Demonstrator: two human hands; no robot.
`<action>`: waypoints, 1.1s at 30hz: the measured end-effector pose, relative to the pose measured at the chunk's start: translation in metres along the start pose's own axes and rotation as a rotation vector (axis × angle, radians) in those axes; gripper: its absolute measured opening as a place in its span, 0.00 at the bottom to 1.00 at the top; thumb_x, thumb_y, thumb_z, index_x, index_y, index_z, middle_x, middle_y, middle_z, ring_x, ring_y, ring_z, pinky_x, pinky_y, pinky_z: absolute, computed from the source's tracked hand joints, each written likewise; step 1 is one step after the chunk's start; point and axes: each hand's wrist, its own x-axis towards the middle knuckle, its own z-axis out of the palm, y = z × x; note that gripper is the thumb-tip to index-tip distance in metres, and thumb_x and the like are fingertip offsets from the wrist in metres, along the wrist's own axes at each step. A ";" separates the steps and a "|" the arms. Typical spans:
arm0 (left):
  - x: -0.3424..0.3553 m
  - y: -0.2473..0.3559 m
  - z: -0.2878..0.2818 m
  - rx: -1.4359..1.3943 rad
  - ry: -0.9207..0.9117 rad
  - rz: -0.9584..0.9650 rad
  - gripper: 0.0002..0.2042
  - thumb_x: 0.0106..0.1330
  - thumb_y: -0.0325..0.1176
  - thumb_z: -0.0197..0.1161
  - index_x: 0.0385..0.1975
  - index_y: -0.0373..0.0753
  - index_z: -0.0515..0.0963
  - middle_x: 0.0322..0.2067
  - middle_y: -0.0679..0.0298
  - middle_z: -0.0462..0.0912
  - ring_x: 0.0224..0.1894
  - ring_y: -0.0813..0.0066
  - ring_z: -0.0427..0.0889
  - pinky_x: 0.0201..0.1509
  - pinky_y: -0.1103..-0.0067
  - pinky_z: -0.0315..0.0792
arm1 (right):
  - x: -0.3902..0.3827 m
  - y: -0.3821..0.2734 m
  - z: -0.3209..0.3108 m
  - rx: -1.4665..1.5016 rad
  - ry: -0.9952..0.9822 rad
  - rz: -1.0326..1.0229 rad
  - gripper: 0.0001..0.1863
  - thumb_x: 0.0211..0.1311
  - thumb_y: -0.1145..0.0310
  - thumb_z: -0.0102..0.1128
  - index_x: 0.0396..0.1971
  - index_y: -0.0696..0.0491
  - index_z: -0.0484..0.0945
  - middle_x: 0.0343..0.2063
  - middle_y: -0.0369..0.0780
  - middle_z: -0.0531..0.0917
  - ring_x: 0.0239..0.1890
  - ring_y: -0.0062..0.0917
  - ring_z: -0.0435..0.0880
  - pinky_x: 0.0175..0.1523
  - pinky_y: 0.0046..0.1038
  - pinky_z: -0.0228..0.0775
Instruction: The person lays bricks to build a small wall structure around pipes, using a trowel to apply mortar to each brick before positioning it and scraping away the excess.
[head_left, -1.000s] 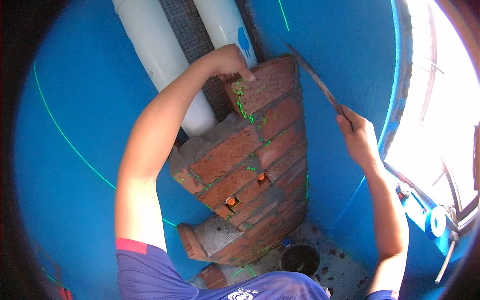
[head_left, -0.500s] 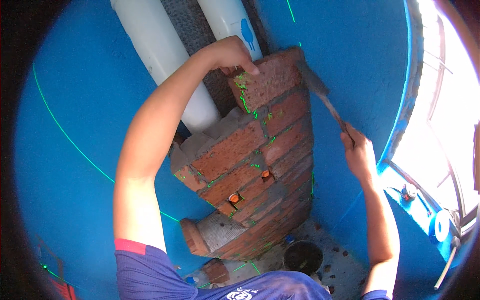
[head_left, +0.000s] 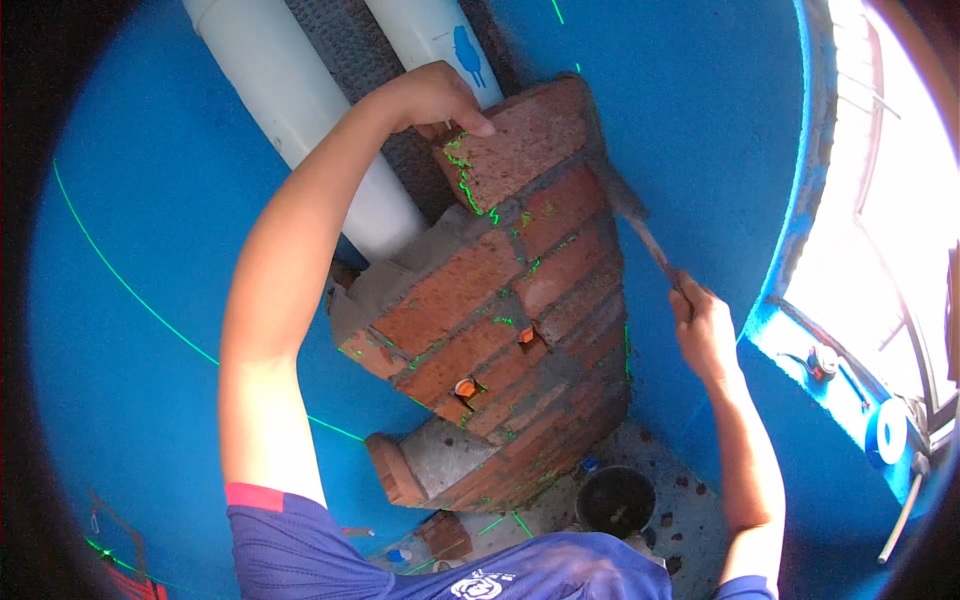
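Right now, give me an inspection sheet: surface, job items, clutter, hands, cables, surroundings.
Surface: brickwork with grey mortar joints; bright green light marks on it.
Job items: top brick at the upper end; trowel blade at the brickwork's right edge.
Clutter: round dark bucket and scattered bits on the floor; tape-like roll on the window sill.
Hands: left hand grips the top brick, thumb on its face; right hand holds the trowel handle.
Cables: none clearly identifiable.
Surroundings: blue walls, two white pipes, bright window.
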 end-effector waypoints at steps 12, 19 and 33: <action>-0.069 0.009 0.007 0.209 0.544 0.170 0.24 0.53 0.48 0.73 0.40 0.33 0.82 0.40 0.55 0.84 0.41 0.62 0.84 0.46 0.75 0.76 | -0.064 0.013 0.020 1.090 -0.427 0.615 0.21 0.70 0.52 0.52 0.53 0.51 0.73 0.20 0.30 0.67 0.13 0.11 0.59 0.16 0.17 0.51; -0.239 0.046 0.143 -0.245 0.034 0.577 0.16 0.57 0.40 0.69 0.39 0.37 0.81 0.38 0.57 0.84 0.41 0.59 0.83 0.47 0.71 0.78 | -0.043 0.007 0.093 1.332 -0.391 0.579 0.24 0.70 0.44 0.46 0.51 0.49 0.71 0.17 0.30 0.64 0.12 0.14 0.57 0.16 0.20 0.48; -0.731 -0.116 0.619 -0.673 -0.840 -0.751 0.16 0.63 0.44 0.62 0.31 0.35 0.78 0.28 0.54 0.81 0.29 0.59 0.79 0.30 0.67 0.73 | -0.052 -0.019 0.223 1.447 -0.313 0.289 0.22 0.73 0.46 0.42 0.46 0.50 0.70 0.20 0.32 0.66 0.16 0.18 0.62 0.23 0.24 0.58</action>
